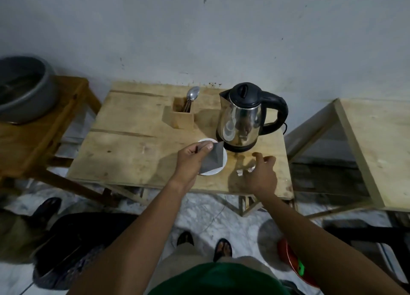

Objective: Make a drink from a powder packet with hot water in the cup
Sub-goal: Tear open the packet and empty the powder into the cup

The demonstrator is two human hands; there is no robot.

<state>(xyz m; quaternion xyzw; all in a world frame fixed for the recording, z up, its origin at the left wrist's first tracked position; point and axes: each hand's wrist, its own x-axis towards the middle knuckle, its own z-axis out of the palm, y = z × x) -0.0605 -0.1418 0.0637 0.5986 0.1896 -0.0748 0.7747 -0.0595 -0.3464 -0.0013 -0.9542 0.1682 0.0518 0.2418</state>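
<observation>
Right at the middle of the wooden table (133, 152), the grey powder packet (213, 159) is pinched by its upper edge between the thumb and fingers of the left hand (190, 159), hanging tilted over a white saucer (224, 161). At about 3 o'clock from the packet, a clear glass cup (245, 167) stands on the table, hard to make out against the wood. The right hand (261, 174) is at the cup with fingers spread and curled around it; I cannot tell whether they touch the glass. At 1 o'clock from the packet, just beside the saucer, stands a steel electric kettle (241, 117) with its black lid down and handle pointing to 3 o'clock. At 11 o'clock, a wooden holder (180, 117) holds a spoon (192, 94) upright. Far off at 9 o'clock, a grey pot (24, 90) sits on another wooden stand (33, 143).
</observation>
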